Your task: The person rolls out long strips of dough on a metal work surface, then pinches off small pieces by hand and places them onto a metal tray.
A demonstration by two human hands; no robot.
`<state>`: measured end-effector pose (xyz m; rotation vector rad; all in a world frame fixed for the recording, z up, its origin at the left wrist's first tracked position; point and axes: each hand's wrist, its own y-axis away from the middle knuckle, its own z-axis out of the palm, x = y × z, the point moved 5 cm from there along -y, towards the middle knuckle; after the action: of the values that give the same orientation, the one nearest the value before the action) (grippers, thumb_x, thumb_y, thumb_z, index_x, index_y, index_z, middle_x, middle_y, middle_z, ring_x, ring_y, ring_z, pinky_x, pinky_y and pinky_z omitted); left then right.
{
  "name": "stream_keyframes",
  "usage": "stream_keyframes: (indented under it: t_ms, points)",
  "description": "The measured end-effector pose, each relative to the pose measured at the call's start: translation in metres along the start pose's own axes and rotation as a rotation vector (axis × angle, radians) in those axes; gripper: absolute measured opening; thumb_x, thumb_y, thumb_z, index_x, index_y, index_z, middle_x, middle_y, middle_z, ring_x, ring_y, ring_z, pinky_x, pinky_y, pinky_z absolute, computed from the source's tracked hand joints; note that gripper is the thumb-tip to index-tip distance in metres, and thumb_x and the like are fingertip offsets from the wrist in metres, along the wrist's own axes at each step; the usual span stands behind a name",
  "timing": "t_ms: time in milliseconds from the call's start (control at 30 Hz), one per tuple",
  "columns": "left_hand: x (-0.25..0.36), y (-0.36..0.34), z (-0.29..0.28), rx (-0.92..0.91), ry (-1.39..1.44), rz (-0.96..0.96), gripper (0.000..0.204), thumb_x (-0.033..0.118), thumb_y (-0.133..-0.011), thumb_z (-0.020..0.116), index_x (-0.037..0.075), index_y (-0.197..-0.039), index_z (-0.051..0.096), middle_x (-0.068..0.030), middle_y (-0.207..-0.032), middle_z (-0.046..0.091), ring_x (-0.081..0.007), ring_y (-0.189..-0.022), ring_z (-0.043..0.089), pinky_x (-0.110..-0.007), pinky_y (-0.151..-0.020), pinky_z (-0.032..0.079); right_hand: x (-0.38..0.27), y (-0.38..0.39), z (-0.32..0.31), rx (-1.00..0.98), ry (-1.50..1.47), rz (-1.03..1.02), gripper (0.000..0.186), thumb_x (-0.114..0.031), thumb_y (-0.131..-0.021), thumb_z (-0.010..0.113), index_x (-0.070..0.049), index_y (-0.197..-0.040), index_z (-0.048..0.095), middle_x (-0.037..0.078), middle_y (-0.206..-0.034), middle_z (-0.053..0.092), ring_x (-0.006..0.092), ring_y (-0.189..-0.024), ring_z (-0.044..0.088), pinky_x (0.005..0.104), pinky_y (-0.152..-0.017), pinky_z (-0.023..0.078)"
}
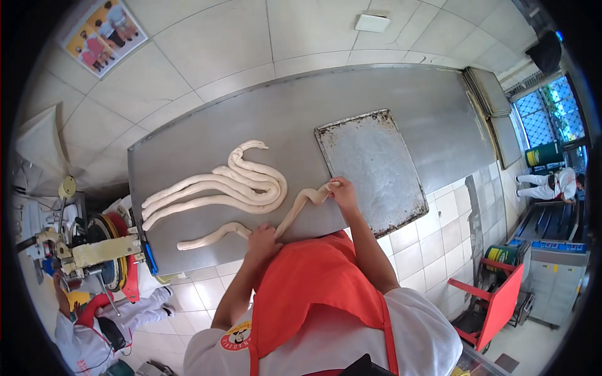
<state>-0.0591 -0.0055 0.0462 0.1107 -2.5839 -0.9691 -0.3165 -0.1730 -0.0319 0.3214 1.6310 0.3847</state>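
Note:
A twisted rope of pale dough (293, 217) runs along the front of the steel table (288, 100). My right hand (343, 193) is closed on its right end, beside a worn, stained baking tray (370, 163). My left hand (263, 235) is closed on the same rope lower down, at the table's near edge, with the rope's loose part lying out to the left. Several longer dough ropes (213, 188) lie side by side on the left of the table, bent in curves. The red apron (320, 282) is just below my hands.
A co-worker (94, 326) stands at a machine (100, 250) at lower left. Another person (558, 185) works at the far right near a long dark conveyor (545, 222). A red metal frame (501, 301) stands right of me, and metal lids (486, 94) sit at the table's right end.

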Motion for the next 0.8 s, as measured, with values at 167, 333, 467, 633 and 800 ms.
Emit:
stream_keyframes:
  t_ms: [167, 333, 467, 633, 800]
  points:
    - [0.062, -0.035, -0.045, 0.561, 0.430, 0.370, 0.074, 0.025, -0.071, 0.081, 0.004, -0.135, 0.049, -0.0177, -0.148, 0.039, -0.0371, -0.136, 0.038, -0.045, -0.111, 0.035, -0.076, 0.035, 0.028, -0.137, 0.543, -0.481, 0.023, -0.015, -0.074, 0.070, -0.005, -0.095, 0.071, 0.017, -0.078, 0.065, 0.0296, -0.073, 0.064, 0.0353, -0.071, 0.053]
    - [0.118, -0.115, -0.041, 0.154, 0.803, 0.379, 0.046, 0.027, -0.075, 0.077, -0.004, -0.107, 0.064, -0.0194, -0.102, 0.069, -0.0315, -0.101, 0.066, -0.042, -0.085, 0.052, -0.142, 0.061, 0.028, -0.244, 0.362, -0.450, 0.021, -0.022, -0.083, 0.070, -0.002, -0.090, 0.069, 0.012, -0.069, 0.062, 0.0222, -0.066, 0.060, 0.0338, -0.065, 0.049]
    - [0.110, -0.147, -0.011, 0.146, 0.834, 0.159, 0.033, 0.029, -0.078, 0.074, -0.002, -0.087, 0.067, -0.0137, -0.067, 0.067, -0.0294, -0.069, 0.069, -0.042, -0.065, 0.052, -0.143, 0.036, -0.014, -0.001, 0.156, -0.349, 0.049, -0.035, -0.096, 0.057, -0.001, -0.061, 0.051, 0.005, -0.054, 0.046, 0.0147, -0.051, 0.041, 0.0337, -0.050, 0.034]
    - [0.075, -0.129, 0.007, 0.221, 0.714, 0.455, 0.028, 0.029, -0.079, 0.072, 0.002, -0.087, 0.067, -0.0135, -0.068, 0.066, -0.0286, -0.067, 0.067, -0.040, -0.061, 0.050, -0.216, 0.116, 0.051, -0.763, -0.417, -0.547, 0.074, -0.065, -0.090, 0.051, -0.007, -0.051, 0.027, 0.002, -0.049, 0.032, 0.0143, -0.047, 0.028, 0.0325, -0.047, 0.021]
    - [0.083, -0.118, -0.004, 0.528, 0.822, 0.812, 0.024, 0.025, -0.079, 0.070, 0.005, -0.094, 0.067, -0.0137, -0.088, 0.070, -0.0289, -0.083, 0.069, -0.039, -0.068, 0.051, -0.208, 0.136, 0.097, -0.925, -0.253, -0.616, 0.082, -0.084, -0.073, 0.047, -0.009, -0.051, 0.022, 0.001, -0.047, 0.025, 0.0156, -0.045, 0.022, 0.0329, -0.045, 0.018]
